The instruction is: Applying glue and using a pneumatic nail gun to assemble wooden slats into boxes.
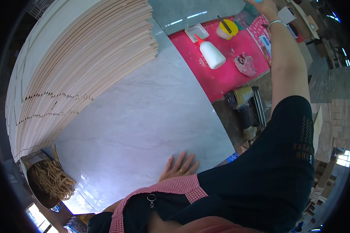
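My left hand (179,167) lies palm down on the pale grey marbled tabletop (136,108), fingers spread, with a ring on one finger. My right arm reaches to the far right, where my right hand (265,8) closes around the top of a clear bluish bottle (246,16); the upper frame edge cuts off part of its fingers. Close to the bottle stands a yellow-rimmed tub (226,32) with a dark-handled tool across it. A white squeeze bottle with a red nozzle (212,55) lies on the pink mat (221,83), beside a crumpled pinkish cloth or bag (245,65).
Tall stacks of thin wooden boards (93,50) fill the left side. A container of tan strips (52,178) sits at the near left. A nail gun (245,110) lies below the mat. On the mat's far side is a small white tray (196,33).
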The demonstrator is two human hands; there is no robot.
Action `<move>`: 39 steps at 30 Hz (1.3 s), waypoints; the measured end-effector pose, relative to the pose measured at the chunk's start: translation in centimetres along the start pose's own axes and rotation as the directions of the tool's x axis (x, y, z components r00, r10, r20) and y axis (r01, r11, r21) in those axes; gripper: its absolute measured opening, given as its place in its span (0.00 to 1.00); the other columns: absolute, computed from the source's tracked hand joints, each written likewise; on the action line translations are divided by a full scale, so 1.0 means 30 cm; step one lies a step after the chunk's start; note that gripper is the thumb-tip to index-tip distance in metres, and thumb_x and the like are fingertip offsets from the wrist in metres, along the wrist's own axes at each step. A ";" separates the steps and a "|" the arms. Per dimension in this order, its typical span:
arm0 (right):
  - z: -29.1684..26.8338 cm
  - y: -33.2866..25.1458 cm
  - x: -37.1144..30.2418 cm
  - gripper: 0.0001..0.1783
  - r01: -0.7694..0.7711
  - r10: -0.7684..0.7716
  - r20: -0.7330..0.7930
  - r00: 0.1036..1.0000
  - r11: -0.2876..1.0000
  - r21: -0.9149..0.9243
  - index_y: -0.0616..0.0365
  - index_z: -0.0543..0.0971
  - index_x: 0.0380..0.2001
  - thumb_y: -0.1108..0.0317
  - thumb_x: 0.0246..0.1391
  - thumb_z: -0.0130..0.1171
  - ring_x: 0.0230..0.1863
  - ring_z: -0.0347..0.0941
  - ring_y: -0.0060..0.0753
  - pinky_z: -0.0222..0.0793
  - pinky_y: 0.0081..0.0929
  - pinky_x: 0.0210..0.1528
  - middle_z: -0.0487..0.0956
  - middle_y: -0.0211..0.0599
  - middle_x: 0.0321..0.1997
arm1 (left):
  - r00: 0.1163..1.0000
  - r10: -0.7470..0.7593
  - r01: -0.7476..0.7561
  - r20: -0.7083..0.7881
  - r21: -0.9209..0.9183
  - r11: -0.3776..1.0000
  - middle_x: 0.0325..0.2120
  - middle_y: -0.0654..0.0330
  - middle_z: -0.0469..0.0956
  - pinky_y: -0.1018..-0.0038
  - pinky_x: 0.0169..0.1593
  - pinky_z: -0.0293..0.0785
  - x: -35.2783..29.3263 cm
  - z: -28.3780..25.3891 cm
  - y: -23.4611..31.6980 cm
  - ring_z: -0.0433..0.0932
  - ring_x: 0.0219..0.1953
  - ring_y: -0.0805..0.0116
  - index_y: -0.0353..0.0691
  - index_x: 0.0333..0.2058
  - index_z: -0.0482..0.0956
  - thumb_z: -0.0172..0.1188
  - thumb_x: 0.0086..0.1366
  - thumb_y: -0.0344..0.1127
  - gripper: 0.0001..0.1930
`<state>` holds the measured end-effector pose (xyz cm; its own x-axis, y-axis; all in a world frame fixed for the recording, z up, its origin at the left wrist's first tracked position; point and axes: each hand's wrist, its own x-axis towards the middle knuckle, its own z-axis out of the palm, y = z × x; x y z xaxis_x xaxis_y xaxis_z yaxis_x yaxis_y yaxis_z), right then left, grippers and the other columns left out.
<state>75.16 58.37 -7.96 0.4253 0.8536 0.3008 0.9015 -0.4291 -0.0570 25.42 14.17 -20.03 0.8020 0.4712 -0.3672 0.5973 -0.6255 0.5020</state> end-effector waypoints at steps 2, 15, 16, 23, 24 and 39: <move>0.045 0.054 0.085 0.34 0.032 -0.032 -0.008 0.999 0.999 0.009 0.56 0.78 0.51 0.52 0.42 0.74 0.42 0.82 0.57 0.77 0.44 0.46 0.84 0.51 0.41 | 1.000 -0.024 0.024 0.005 -0.004 1.000 0.75 0.56 0.46 0.46 0.76 0.33 -0.009 -0.010 0.009 0.35 0.78 0.53 0.50 0.72 0.53 0.41 0.77 0.42 0.28; 0.052 0.038 -0.160 0.29 -0.052 0.068 -0.236 0.969 0.996 0.072 0.63 0.81 0.46 0.46 0.54 0.65 0.48 0.80 0.59 0.76 0.44 0.50 0.83 0.54 0.46 | 0.983 0.079 -0.071 -0.168 0.055 0.996 0.75 0.53 0.46 0.45 0.76 0.34 -0.022 0.114 -0.006 0.35 0.78 0.49 0.48 0.72 0.55 0.54 0.69 0.50 0.36; 0.045 -0.010 -0.260 0.28 0.014 0.017 -0.205 0.979 0.989 0.150 0.66 0.80 0.46 0.50 0.53 0.64 0.45 0.80 0.59 0.77 0.44 0.47 0.83 0.56 0.44 | 0.975 0.085 -0.068 -0.205 0.089 0.994 0.75 0.53 0.47 0.45 0.76 0.35 -0.025 0.116 -0.004 0.36 0.78 0.49 0.48 0.72 0.56 0.57 0.67 0.51 0.38; 0.155 -0.409 -1.328 0.26 0.584 -0.525 -0.268 0.808 0.653 0.481 0.59 0.78 0.54 0.53 0.59 0.59 0.48 0.80 0.52 0.77 0.38 0.49 0.82 0.48 0.50 | 0.903 0.103 -0.036 -0.417 0.165 0.986 0.74 0.58 0.53 0.49 0.76 0.39 -0.097 0.199 -0.048 0.42 0.77 0.54 0.50 0.70 0.62 0.60 0.61 0.59 0.41; 0.180 -0.382 -1.478 0.28 0.555 -0.570 -0.146 0.808 0.655 0.513 0.58 0.75 0.57 0.52 0.58 0.60 0.56 0.75 0.55 0.72 0.44 0.56 0.78 0.49 0.58 | 0.886 0.079 0.016 -0.456 0.201 0.980 0.75 0.60 0.52 0.49 0.76 0.39 -0.143 0.223 -0.063 0.42 0.77 0.56 0.51 0.70 0.62 0.59 0.62 0.60 0.41; 0.010 0.078 -2.092 0.27 0.364 -0.349 -0.106 0.931 0.878 0.312 0.64 0.75 0.55 0.58 0.58 0.61 0.64 0.68 0.60 0.64 0.47 0.64 0.74 0.52 0.63 | -0.512 -0.846 0.461 -0.150 -0.879 -0.123 0.63 0.53 0.68 0.52 0.65 0.68 -1.414 1.024 -0.297 0.66 0.65 0.50 0.50 0.59 0.74 0.67 0.62 0.38 0.26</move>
<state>50.60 3.90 -27.26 0.0734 0.9133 0.4005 0.9711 0.0261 -0.2374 -13.71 -19.36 -32.98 -0.9167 0.3815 -0.1190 0.2906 0.8408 0.4568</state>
